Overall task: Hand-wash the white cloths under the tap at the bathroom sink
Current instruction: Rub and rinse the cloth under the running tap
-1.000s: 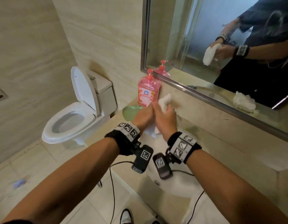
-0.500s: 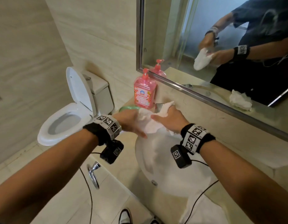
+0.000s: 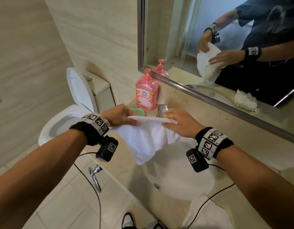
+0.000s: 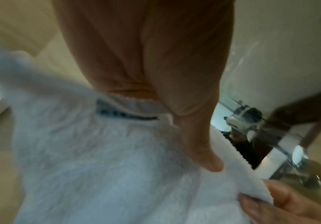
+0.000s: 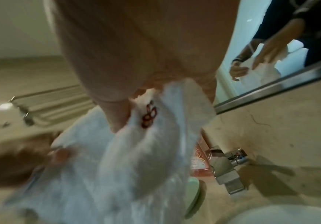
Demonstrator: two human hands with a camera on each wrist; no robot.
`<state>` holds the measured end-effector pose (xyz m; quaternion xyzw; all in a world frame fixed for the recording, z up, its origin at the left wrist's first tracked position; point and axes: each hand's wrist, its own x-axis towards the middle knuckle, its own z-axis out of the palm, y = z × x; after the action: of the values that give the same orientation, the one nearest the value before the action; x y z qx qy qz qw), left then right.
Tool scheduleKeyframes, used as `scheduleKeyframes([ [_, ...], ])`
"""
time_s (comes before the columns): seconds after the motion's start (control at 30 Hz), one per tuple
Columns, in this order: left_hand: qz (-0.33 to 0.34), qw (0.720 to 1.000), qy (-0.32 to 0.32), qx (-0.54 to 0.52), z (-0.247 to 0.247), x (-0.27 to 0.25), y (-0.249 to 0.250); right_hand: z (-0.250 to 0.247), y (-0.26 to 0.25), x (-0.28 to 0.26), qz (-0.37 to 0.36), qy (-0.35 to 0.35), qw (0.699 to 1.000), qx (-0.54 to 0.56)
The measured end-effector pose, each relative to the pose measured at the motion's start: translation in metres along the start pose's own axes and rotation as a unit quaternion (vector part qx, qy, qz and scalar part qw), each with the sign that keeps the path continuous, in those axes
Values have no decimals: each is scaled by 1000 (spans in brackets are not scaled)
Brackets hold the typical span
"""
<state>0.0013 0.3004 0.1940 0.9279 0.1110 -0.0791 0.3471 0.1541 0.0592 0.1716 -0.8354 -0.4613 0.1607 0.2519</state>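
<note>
— Where is the cloth, and how do you have it?

— The white terry cloth (image 3: 145, 139) hangs over the white round basin (image 3: 179, 176), spread between my hands just near of the square chrome tap (image 3: 162, 109). My left hand (image 3: 120, 117) pinches the left end of its top hem, thumb under and fingers laid along the edge. My right hand (image 3: 179, 123) holds the right end with the fingers nearly straight over the hem; the right wrist view shows the thumb tucked into the fabric beside a small red embroidered mark (image 5: 149, 116).

— How do you judge it will handle?

— Soft and limp, I think: it sags in folds below the hem and keeps no shape of its own. It looks light now; soaked, I expect it heavier and prone to slip from a loose pinch. The stitched hem seems the firmest place to grip, near the two corners, so the body hangs open toward the spout.

— Anything else close by?

— The pink pump bottle of soap (image 3: 147, 95) stands far left of the tap, a pale green dish (image 3: 137, 111) beside it. I see no water running, though the spout mouth is hidden.
</note>
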Motion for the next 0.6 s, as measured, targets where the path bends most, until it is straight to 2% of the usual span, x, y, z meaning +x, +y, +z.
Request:
scheduleKeyframes([
  [0.1, -14, 989, 27, -148, 8, -3, 1, -2, 1, 0, 61, 50, 975, 209],
  [0.17, -47, 961, 67, -266, 19, 1, 14, 1, -3, 5, 117, 123, 942, 289],
  [0.2, -66, 938, 85, -330, 24, 4, 24, 7, -8, 8, 132, 161, 927, 311],
  [0.27, -85, 885, 118, -442, 32, 13, 48, 24, -30, 13, 115, 211, 908, 344],
  [0.33, -73, 828, 131, -540, 40, 16, 73, 39, -57, 20, 76, 204, 910, 352],
  [0.4, -57, 796, 139, -586, 50, 16, 92, 39, -70, 30, 84, 210, 914, 338],
  [0.47, -51, 801, 136, -581, 54, 14, 98, 33, -69, 38, 118, 238, 905, 331],
  [0.53, -60, 844, 137, -515, 49, 18, 93, 36, -68, 38, 97, 255, 915, 299],
  [0.6, -83, 872, 155, -457, 46, 20, 88, 44, -70, 37, 65, 270, 927, 251],
])
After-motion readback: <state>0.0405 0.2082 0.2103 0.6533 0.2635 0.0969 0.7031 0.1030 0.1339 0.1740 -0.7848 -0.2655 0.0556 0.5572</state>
